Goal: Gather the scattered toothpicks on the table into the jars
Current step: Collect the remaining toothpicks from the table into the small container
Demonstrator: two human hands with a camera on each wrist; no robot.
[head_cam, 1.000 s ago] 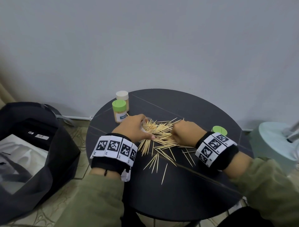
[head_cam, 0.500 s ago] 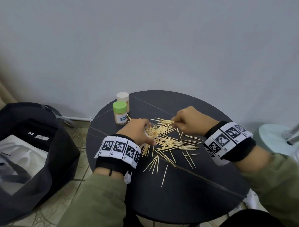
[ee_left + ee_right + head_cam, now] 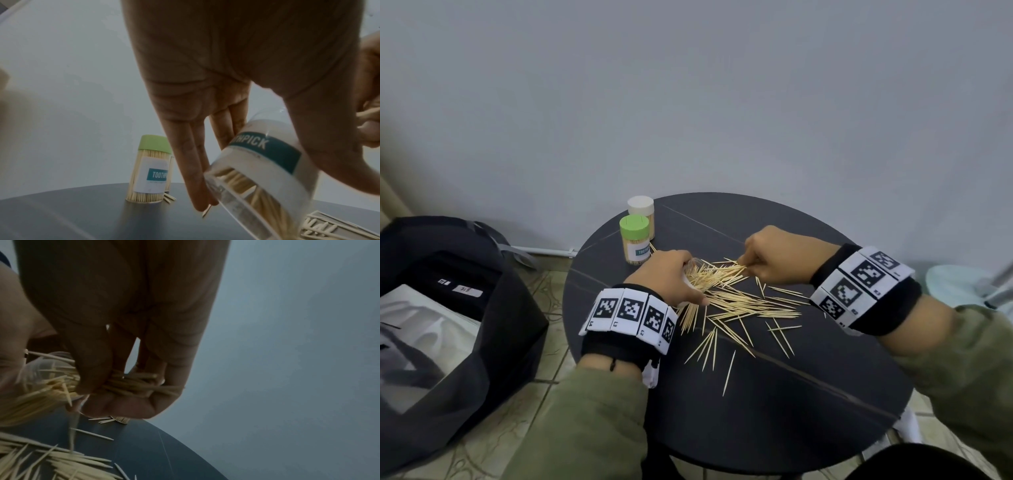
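Several loose toothpicks (image 3: 743,305) lie scattered over the middle of the round black table (image 3: 774,411). My left hand (image 3: 671,277) grips a clear open jar (image 3: 265,175), tilted on its side with its mouth toward the pile and part-filled with toothpicks. My right hand (image 3: 767,260) pinches a bundle of toothpicks (image 3: 131,384) just beside the jar's mouth. At the back left of the table stand two full jars, one with a green lid (image 3: 634,240) and one with a white lid (image 3: 641,209).
A black bag (image 3: 448,325) with pale contents sits on the tiled floor left of the table. A pale green round object (image 3: 962,284) stands at the right edge. A grey wall lies close behind the table.
My right hand has moved from the near right of the pile up and back, lifting a bundle of toothpicks toward the jar's mouth. The left hand has kept the tilted jar in place.
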